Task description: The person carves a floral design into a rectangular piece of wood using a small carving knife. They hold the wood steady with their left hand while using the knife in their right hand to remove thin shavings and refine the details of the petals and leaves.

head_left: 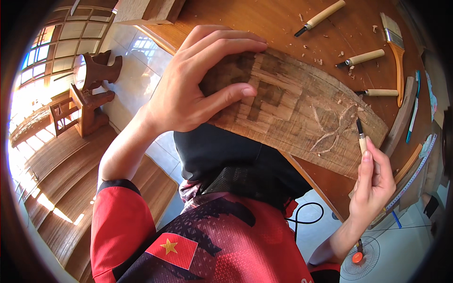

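A brown wooden board (pixel 288 118) with a curved far edge lies tilted across the front of the table. Its right part bears a carved outline of looping, leaf-like shapes, with darker blocky marks towards the left. My left hand (pixel 188 87) grips the board's left end, fingers over the far edge and thumb flat on the face. In my right hand (pixel 373 181) a small wood-carving chisel (pixel 362 140) with a pale handle and dark blade is pinched. Its blade tip points away from me, at the board's right end near the carved lines; whether it touches the wood I cannot tell.
Farther back on the orange-brown table (pixel 226 19) lie several pale-handled carving chisels (pixel 325 16) among wood shavings. To the right are a flat brush (pixel 397 52), a pen (pixel 414 108) and a measuring tape (pixel 415 167). A wooden block (pixel 153 9) stands at the far left.
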`<state>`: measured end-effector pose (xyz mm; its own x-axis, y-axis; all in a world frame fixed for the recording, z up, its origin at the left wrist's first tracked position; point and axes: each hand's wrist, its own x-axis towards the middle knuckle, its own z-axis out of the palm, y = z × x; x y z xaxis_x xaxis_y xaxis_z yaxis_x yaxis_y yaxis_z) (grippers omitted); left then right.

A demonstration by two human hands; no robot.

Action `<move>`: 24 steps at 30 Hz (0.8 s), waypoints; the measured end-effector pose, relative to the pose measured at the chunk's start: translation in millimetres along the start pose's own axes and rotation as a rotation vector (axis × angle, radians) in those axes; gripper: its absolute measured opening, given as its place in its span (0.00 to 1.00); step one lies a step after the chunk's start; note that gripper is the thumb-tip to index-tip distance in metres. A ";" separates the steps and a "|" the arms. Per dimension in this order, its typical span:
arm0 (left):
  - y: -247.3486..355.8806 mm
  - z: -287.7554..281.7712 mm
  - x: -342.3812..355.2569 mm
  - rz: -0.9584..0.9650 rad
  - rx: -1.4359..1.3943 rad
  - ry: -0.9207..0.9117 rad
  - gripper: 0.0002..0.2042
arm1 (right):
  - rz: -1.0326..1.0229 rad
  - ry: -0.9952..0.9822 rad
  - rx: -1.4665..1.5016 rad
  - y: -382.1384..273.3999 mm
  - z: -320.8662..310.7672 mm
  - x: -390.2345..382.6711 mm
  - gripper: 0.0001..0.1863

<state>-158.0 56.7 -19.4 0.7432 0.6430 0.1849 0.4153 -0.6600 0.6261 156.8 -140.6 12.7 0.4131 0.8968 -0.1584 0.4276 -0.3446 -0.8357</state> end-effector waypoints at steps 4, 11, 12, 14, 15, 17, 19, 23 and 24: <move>0.6 0.2 1.3 -0.001 -0.005 -0.006 0.30 | -0.045 0.007 -0.007 -4.3 5.6 0.1 0.12; 1.7 0.2 1.3 -0.001 0.018 -0.009 0.30 | 0.027 0.050 0.055 -9.6 14.4 3.4 0.12; 2.0 -0.2 1.2 -0.003 0.023 -0.012 0.30 | 0.042 0.050 0.049 -14.5 17.6 4.2 0.12; 4.2 0.4 1.0 -0.011 0.018 -0.015 0.30 | 0.010 0.062 0.043 -14.3 20.1 4.2 0.12; 5.1 0.5 1.7 -0.012 0.015 -0.016 0.30 | -0.005 0.070 0.039 -14.5 21.2 3.9 0.11; 4.9 -0.6 1.5 -0.009 0.019 -0.017 0.30 | -0.093 0.089 0.042 -12.8 25.8 4.3 0.11; 5.7 0.3 2.0 -0.013 0.018 -0.015 0.30 | -0.158 0.086 -0.008 -9.5 26.1 5.6 0.11; 7.7 0.1 1.9 -0.024 0.008 -0.016 0.29 | -0.239 0.085 -0.071 -7.7 26.3 9.0 0.11; 8.2 -0.4 2.1 -0.024 0.006 -0.015 0.29 | -0.220 0.069 -0.047 -6.2 23.1 11.0 0.11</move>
<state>-153.2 52.8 -13.6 0.7410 0.6526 0.1583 0.4362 -0.6470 0.6254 140.1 -122.2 4.1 0.3590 0.9312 0.0628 0.5500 -0.1568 -0.8203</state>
